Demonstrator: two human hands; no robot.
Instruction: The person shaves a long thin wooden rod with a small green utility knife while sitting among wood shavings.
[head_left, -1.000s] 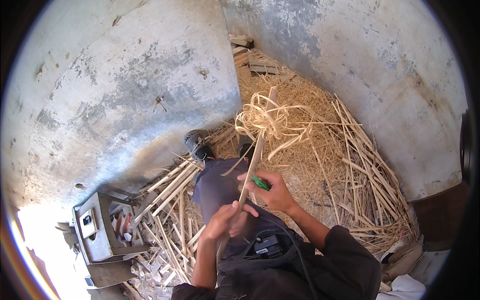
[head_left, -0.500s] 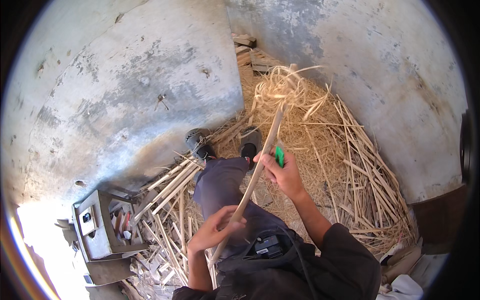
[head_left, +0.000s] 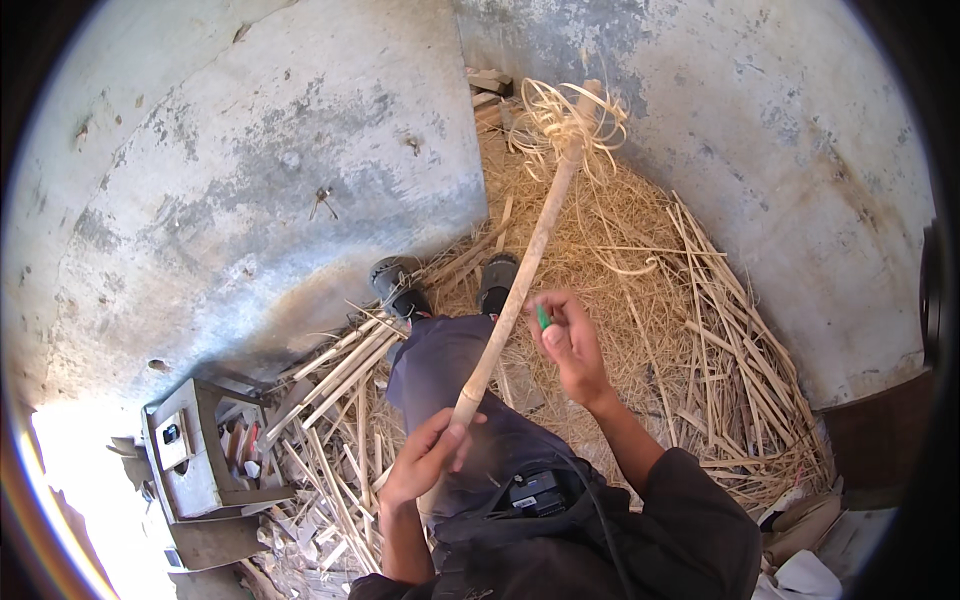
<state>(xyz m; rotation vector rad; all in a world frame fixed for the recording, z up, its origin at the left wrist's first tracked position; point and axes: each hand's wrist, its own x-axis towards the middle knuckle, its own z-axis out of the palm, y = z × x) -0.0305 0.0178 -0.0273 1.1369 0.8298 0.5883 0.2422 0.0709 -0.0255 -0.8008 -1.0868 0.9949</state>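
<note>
A long pale wooden pole [head_left: 541,240], which looks like bamboo, slants up and away over my lap. Thin curled shavings [head_left: 570,125] are bunched around its far end. My left hand [head_left: 430,455] is wrapped around the pole's near part, just below a joint ring. To the right of the pole's middle, my right hand [head_left: 572,345] is closed on a small green object [head_left: 543,317]. Most of that object is hidden by the fingers, so its kind does not show. The right hand appears just apart from the pole.
Fine straw-like shavings [head_left: 610,290] cover the floor ahead. Long split strips [head_left: 745,350] lie along the right wall, with more strips [head_left: 345,385] at my left. A worn wooden box [head_left: 195,450] stands at the left. Walls [head_left: 300,150] rise ahead and right.
The pole's far end has swung farther up and away. My right hand has turned and come slightly off the pole. My left hand has closed more firmly around the near part.
</note>
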